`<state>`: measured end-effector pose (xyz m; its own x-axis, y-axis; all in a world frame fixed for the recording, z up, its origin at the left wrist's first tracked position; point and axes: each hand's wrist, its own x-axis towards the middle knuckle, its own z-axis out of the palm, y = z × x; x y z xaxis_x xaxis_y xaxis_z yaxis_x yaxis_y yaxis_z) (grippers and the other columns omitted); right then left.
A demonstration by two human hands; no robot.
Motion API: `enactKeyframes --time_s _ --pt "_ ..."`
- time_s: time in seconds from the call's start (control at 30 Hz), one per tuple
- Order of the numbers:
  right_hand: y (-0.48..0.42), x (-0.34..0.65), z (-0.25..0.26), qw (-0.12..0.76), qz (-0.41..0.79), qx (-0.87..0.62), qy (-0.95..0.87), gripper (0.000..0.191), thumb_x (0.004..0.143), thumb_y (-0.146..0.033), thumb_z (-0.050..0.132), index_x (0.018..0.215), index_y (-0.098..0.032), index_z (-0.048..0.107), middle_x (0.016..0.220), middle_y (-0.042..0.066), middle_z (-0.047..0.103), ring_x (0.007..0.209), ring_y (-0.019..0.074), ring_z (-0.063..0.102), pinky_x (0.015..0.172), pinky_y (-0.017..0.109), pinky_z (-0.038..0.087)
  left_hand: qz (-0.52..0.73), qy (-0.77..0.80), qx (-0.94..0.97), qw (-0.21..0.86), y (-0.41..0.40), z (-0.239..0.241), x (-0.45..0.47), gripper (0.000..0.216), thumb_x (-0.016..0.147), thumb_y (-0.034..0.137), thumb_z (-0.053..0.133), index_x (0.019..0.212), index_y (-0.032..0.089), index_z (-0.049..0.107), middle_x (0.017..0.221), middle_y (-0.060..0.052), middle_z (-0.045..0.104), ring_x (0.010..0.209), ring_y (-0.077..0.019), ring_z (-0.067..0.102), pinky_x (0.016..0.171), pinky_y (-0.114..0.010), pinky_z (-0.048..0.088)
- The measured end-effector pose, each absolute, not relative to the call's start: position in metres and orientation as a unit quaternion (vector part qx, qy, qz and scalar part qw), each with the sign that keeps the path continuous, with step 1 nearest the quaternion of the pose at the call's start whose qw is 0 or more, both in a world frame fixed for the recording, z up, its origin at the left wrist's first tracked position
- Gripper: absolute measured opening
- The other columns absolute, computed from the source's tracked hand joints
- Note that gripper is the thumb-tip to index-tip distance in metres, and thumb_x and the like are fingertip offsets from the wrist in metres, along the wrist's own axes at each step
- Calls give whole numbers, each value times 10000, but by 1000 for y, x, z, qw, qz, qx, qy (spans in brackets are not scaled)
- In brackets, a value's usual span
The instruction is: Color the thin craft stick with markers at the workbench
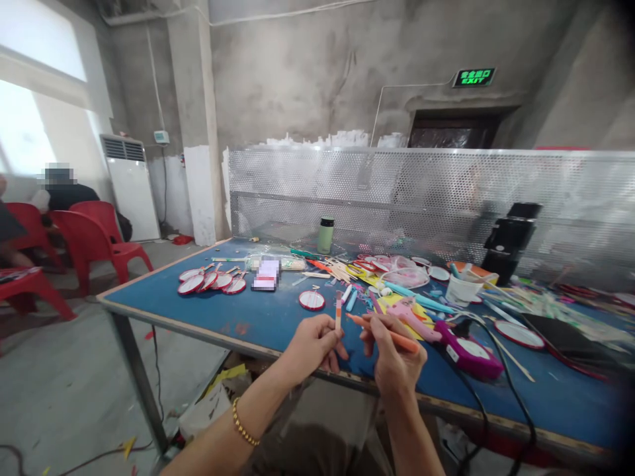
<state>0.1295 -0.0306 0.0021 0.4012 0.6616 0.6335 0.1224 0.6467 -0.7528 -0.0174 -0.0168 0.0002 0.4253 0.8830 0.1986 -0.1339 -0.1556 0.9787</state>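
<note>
Between the thumb and fingers of my left hand [317, 340] a small flat stick [338, 317] stands upright, pale below with an orange band higher up. My right hand [394, 350] grips an orange marker [404, 341] like a pen, its tip pointing left, a short way from the stick. Just beyond my hands lies a round white disc with a red rim [312, 300]. Two capped pens, one of them blue [352, 299], rest behind the stick. A pink glue gun [409, 317] lies past my right hand.
A purple device [469, 350] with black cables sits at the right, near a white cup [462, 289] of tools. Red-rimmed discs [213, 281] and a phone [266, 274] lie left. A green bottle [325, 235] stands before the perforated metal screen [426, 192].
</note>
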Motion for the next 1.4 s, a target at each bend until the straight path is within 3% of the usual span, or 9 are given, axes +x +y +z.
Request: enactKeyframes --time_s 0.23,0.47,0.7,0.83,1.0,1.4 --pt "-29 126 13 766 144 -365 -509 267 832 -406 698 835 -142 735 598 -5 641 407 100 497 417 252 384 430 287 609 601 -6 14 -18 412 744 529 673 872 161 541 608 0 677 351 -105 570 332 -169 384" --pt "-25 124 16 744 58 -377 -548 278 873 -407 653 846 -147 745 624 1 644 435 91 498 450 247 416 467 296 590 589 13 14 -13 299 752 442 649 808 168 543 549 19 644 339 -96 542 319 -163 347" --pt "-21 125 8 717 59 -384 -579 231 874 -376 652 899 -164 742 619 -4 643 420 98 516 420 243 420 480 299 602 564 14 -3 -8 212 817 377 590 797 178 523 514 38 608 323 -84 497 323 -160 284" --pt "-23 126 6 712 55 -389 -582 222 880 -374 641 951 -183 728 634 -8 652 421 101 523 426 247 439 467 272 638 549 8 -4 -13 218 825 383 601 831 175 536 526 33 622 342 -82 499 360 -165 328" --pt "-23 126 4 715 49 -390 -578 220 893 -378 621 897 -183 722 649 0 662 410 101 525 413 250 447 447 256 670 535 7 -3 -16 258 865 423 561 894 168 533 546 21 638 345 -87 499 363 -167 312" --pt "-28 126 6 677 57 -402 -614 243 901 -385 593 842 -188 721 634 -7 674 404 91 518 413 228 437 440 261 685 519 3 0 -18 276 890 442 543 820 178 500 552 12 634 374 -85 508 389 -173 341"
